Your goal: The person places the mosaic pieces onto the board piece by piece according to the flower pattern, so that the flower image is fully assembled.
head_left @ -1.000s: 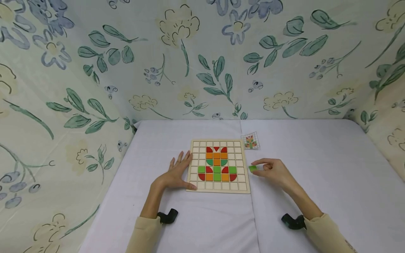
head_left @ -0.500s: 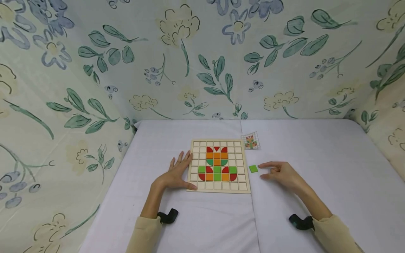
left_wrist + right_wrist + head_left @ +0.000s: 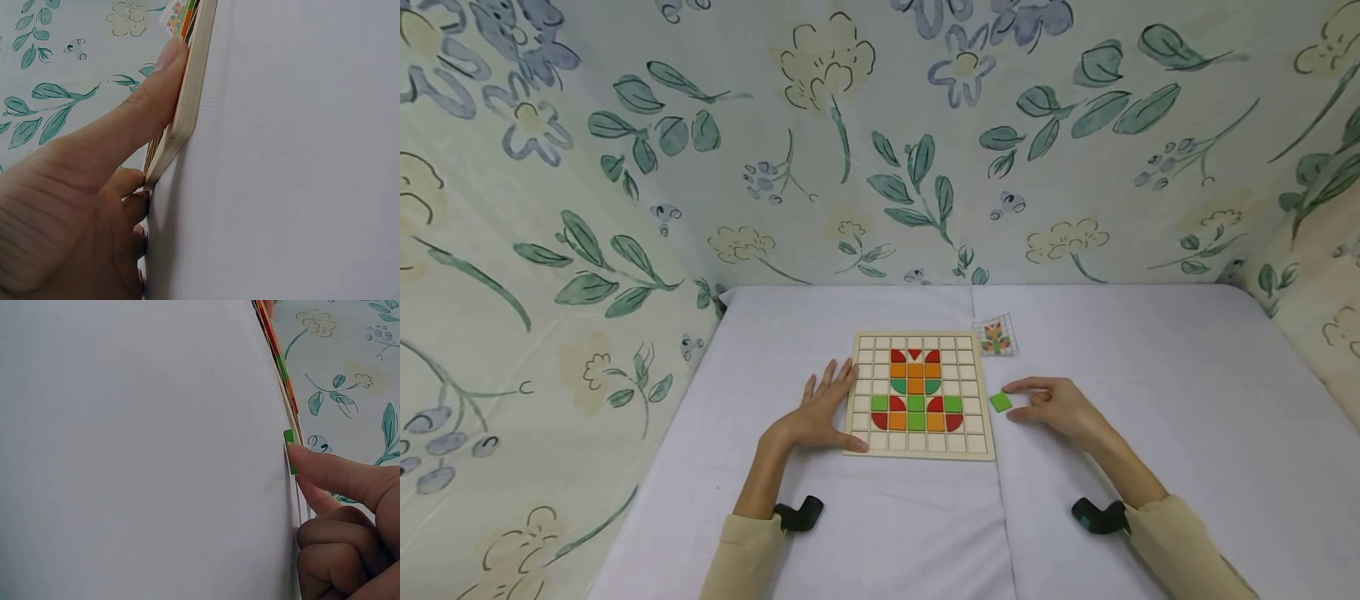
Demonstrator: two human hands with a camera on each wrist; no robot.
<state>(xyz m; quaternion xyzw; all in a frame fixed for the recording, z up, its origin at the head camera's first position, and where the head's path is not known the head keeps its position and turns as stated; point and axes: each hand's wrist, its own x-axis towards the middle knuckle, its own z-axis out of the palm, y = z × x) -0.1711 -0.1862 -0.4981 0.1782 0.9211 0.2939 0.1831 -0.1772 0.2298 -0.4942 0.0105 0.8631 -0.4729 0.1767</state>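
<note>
A square-grid wooden board (image 3: pixel 977 448) lies on the table, bearing red, orange, green and teal pieces in a flower-like figure. My left hand (image 3: pixel 811 417) rests along its left edge with fingers spread. In the left wrist view the thumb (image 3: pixel 140 106) lies along the board's top rim. A loose light-green square tile (image 3: pixel 1001 402) lies just off the board's right side. Beside it, the thumb and index finger of my right hand (image 3: pixel 1056 408) stand apart; the other fingers are curled. The right wrist view shows the thumb (image 3: pixel 319 464) overlapping the tile; contact is unclear.
A small picture card (image 3: pixel 996 336) printed with a similar figure lies by the board's upper right corner. White cloth (image 3: pixel 1150 375) covers the table. Behind stands a floral fabric backdrop (image 3: pixel 880 125). Each wrist wears a black camera.
My right hand held the green tile a second ago, then drew back right and left it on the cloth. Now the fingers are back beside it. The left hand stays put.
</note>
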